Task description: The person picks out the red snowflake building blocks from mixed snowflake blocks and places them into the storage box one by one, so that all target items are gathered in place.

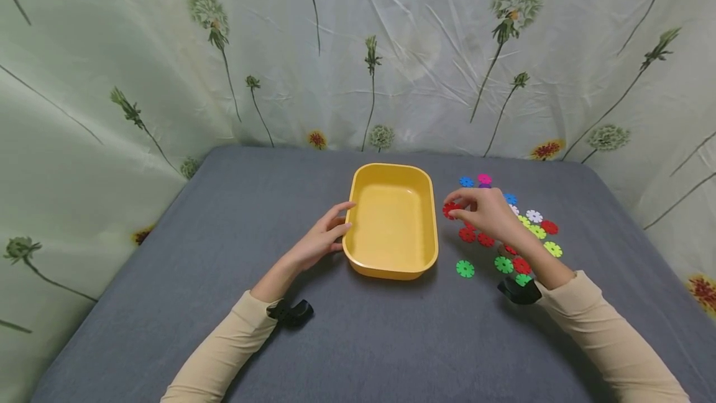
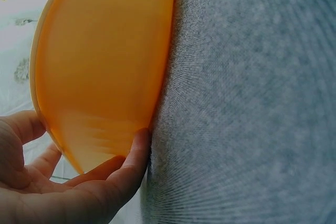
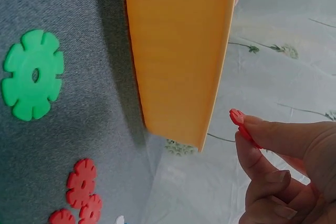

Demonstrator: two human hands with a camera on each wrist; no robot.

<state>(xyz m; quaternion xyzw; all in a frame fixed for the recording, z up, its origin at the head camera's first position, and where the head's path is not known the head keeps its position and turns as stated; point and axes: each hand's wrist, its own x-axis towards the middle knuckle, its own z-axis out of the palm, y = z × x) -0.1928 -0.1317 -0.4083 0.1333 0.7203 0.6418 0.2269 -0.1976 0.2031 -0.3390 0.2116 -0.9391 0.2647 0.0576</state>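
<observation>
A yellow plastic basin point(image 1: 391, 269) stands on the grey cloth. My left hand point(image 1: 316, 241) holds its left side, with the thumb and a finger at the rim and other fingers against the outer wall. Beyond the basin's right side, my right hand point(image 1: 489, 210) pinches a red flower-shaped disc point(image 1: 450, 210) between thumb and fingertips, above the cloth. In the right wrist view this red disc point(image 3: 241, 121) is seen nearly edge-on. Below and around that hand lie several more notched discs, including red ones point(image 1: 467, 235) and a lone green disc point(image 1: 465, 268) nearer the basin.
Blue point(image 1: 467, 182), pink point(image 1: 484, 178), white point(image 1: 534, 216) and yellow-green discs point(image 1: 553, 249) lie scattered to the right, some partly hidden by the right hand and forearm. A curtain point(image 1: 425, 67) with dandelion prints hangs behind the grey-covered table point(image 1: 358, 341).
</observation>
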